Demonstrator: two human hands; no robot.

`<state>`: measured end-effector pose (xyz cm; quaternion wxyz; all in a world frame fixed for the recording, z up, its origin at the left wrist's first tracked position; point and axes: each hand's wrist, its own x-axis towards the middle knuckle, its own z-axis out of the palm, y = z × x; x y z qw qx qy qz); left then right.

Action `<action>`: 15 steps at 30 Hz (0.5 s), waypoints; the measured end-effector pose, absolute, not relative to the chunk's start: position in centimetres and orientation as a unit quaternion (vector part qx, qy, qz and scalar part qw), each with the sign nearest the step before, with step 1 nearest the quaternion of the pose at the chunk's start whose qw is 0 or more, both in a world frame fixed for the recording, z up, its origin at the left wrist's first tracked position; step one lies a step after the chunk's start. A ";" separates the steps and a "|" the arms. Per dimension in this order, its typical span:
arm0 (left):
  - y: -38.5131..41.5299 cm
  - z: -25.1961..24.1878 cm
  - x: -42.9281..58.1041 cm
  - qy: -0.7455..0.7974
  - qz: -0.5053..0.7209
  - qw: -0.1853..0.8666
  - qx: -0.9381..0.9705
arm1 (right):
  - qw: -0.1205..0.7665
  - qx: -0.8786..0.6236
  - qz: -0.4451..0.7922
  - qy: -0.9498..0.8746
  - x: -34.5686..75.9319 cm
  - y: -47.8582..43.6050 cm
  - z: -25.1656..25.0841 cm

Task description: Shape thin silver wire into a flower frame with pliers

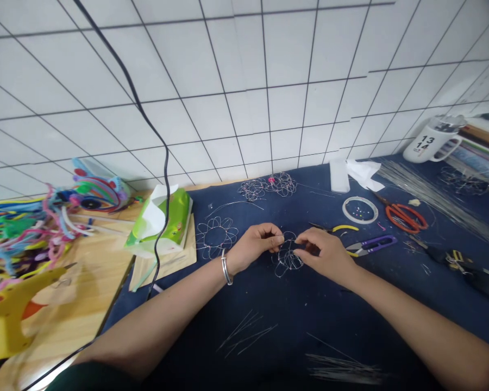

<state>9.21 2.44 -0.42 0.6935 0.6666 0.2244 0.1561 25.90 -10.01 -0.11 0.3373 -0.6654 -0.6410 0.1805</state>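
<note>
Between my two hands, just above the dark blue cloth (269, 304), is a small flower-shaped wire frame (288, 262) with thin looped petals. My left hand (261, 243) pinches its upper left edge between thumb and forefinger. On the opposite side my right hand (324, 252) has thumb and fingers closed at the frame's wire; the exact contact is too fine to make out. A larger ring of wire loops (217, 237) lies flat to the left of my left hand. Two finished-looking wire clusters, one a wire ball (284, 184) with a pink spot, rest near the wall.
Loose cut wires (342, 369) lie in front. Yellow-handled pliers (344, 228), purple snips (377, 244), orange scissors (407, 217) and a round bead dish (361, 210) sit at right, with a white mug (432, 140) behind. Left are a tissue pack (175, 217), a hanging black cable (165, 163) and a yellow glue gun (12, 312).
</note>
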 end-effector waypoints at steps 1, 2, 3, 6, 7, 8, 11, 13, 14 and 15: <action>2.4 -0.4 9.2 0.224 0.155 0.695 0.666 | 0.334 -0.663 0.180 -0.645 25.9 -10.0 -0.1; 2.4 -0.4 9.2 0.223 0.155 0.696 0.664 | 0.331 -0.662 0.181 -0.647 25.8 -10.0 -0.1; 2.4 -0.3 9.2 0.224 0.155 0.697 0.663 | 0.330 -0.661 0.183 -0.648 25.8 -10.0 -0.1; 2.4 -0.4 9.2 0.221 0.152 0.703 0.658 | 0.321 -0.666 0.176 -0.650 25.9 -9.8 -0.2; 2.3 -0.4 9.2 0.218 0.150 0.706 0.657 | 0.315 -0.669 0.166 -0.653 25.9 -9.8 -0.2; 2.3 -0.4 9.2 0.214 0.147 0.709 0.656 | 0.304 -0.674 0.151 -0.656 25.9 -9.8 -0.3; 2.1 -0.4 9.2 0.203 0.132 0.719 0.652 | 0.247 -0.693 0.064 -0.674 25.6 -9.9 -0.8; 1.9 -0.4 9.2 0.202 0.122 0.724 0.648 | 0.201 -0.701 0.002 -0.685 25.3 -10.1 -1.1; 1.8 -0.4 9.2 0.202 0.119 0.726 0.647 | 0.186 -0.702 -0.016 -0.688 25.2 -10.2 -1.2; 1.7 -0.4 9.2 0.204 0.117 0.726 0.646 | 0.181 -0.702 -0.023 -0.688 25.1 -10.3 -1.2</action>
